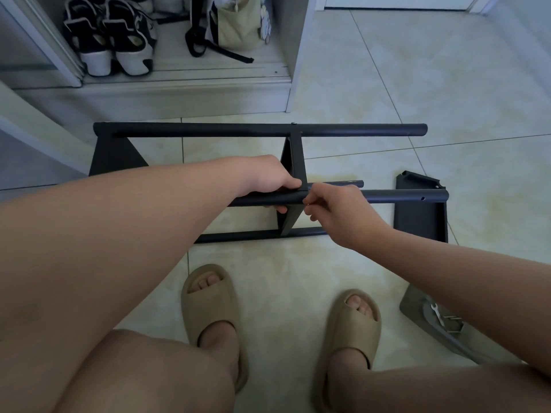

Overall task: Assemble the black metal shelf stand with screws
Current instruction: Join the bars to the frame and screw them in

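- The fingertips (pixel 308 201) of your right hand (pixel 337 210) are bunched in a pinch against the near tube (pixel 396 195), where the upright shelf panel (pixel 293 162) crosses it (whether they hold anything is too small to tell).
- Your left hand (pixel 265 180) wraps the same tube, just across the panel.
- The black shelf stand (pixel 238 130) lies on its side on the tiled floor (pixel 447 84), beyond your slippers (pixel 208 299).
- A loose panel (pixel 420 216) lies just right of it, and a wrench (pixel 437 313) rests under your right forearm.
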`<state>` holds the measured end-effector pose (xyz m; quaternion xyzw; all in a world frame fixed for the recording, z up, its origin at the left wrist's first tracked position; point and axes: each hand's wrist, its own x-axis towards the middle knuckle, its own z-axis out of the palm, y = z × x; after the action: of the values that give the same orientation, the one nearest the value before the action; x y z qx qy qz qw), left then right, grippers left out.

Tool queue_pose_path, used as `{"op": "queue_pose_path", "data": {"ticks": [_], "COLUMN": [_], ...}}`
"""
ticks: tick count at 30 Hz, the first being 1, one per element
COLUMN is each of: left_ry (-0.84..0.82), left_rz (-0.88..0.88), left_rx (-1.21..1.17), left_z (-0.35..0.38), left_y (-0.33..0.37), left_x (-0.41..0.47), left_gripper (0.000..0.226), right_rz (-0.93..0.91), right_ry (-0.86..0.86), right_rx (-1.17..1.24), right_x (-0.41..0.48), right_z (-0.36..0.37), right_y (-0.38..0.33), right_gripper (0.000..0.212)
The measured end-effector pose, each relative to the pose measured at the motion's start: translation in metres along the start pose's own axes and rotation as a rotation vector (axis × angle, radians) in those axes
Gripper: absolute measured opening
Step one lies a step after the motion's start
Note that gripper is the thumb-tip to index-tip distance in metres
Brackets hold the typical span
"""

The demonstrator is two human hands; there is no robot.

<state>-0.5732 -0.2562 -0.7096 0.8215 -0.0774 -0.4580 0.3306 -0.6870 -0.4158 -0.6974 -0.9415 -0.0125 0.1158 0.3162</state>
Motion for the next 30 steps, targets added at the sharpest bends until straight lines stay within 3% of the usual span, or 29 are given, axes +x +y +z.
{"op": "queue_pose_path", "data": {"ticks": [6,13,17,21,24,30], "left_ry": [0.018,0.032,0.029,0.029,0.022,0.048], "left_rz": [-0.004,-0.017,-0.024,-0.004,0.002,0.022], "left_rx": [-0.023,0.001,0.019,0.006,-0.005,0.018], "left_z": [0.002,0.004,0.004,0.003,0.003,0.006], "left_y": [0.0,0.002,0.001,-0.001,-0.002,-0.001], "left_x": [-0.001,-0.003,-0.004,-0.003,-0.001,-0.001], "left_gripper": [0.034,0.035,0.034,0.032,0.031,0.032], "right_rz": [0.049,0.224,0.12,0.015,0.007,0.31], "right_ry": [0.035,0.084,0.047,0.031,0.032,0.063], "right_rx": [0.052,0.323,0.146,-0.009,-0.023,0.594], "right_x": [-0.001,0.001,-0.002,-0.001,0.0,-0.001], "right_z": [0.003,0.009,0.007,0.007,0.006,0.011], "right_y": [-0.003,-0.004,-0.005,-0.007,-0.006,-0.003], "right_gripper": [0.008,0.026,0.026,0.009,0.01,0.022]}}
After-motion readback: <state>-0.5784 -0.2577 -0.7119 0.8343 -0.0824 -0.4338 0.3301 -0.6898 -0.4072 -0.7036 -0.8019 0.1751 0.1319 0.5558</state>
